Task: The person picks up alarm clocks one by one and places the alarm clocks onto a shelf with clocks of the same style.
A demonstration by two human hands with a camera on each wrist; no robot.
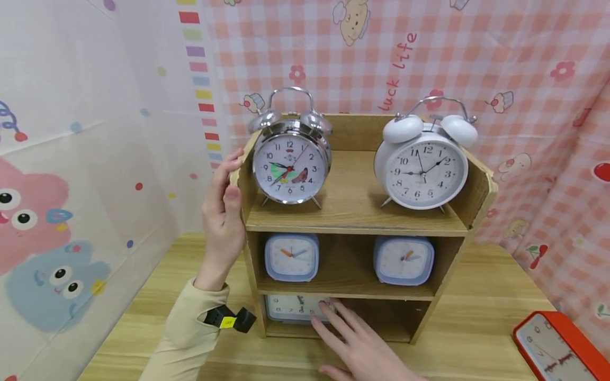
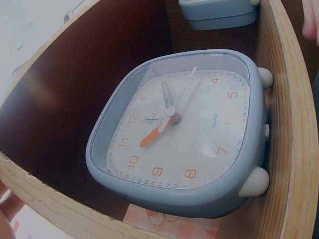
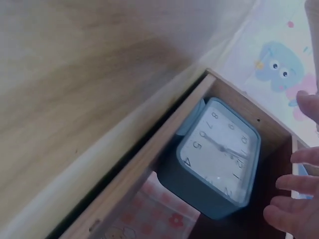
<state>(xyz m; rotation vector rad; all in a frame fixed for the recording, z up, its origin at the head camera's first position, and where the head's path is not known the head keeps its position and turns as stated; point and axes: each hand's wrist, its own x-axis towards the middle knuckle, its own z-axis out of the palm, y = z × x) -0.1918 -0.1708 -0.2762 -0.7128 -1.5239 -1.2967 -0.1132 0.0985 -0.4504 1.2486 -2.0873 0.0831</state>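
Observation:
A wooden shelf unit (image 1: 355, 227) stands on the table. My left hand (image 1: 224, 217) grips its left side panel near the top, thumb on the front edge. Low in front of the bottom compartment, my right hand (image 1: 355, 338) has its fingers extended. Its fingertips overlap the right end of a blue-grey rectangular clock (image 1: 290, 308) there; the right wrist view shows this clock (image 3: 219, 154) beside the fingers. A silver twin-bell alarm clock (image 1: 289, 169) and a white one (image 1: 424, 172) stand on top. Two small blue-framed clocks (image 1: 292, 257) occupy the middle compartment.
A red clock (image 1: 562, 344) sits on the table (image 1: 491, 296) at the right. Behind the unit hangs a pink checked cloth (image 1: 352, 69); a white patterned cloth (image 1: 109, 174) covers the left side.

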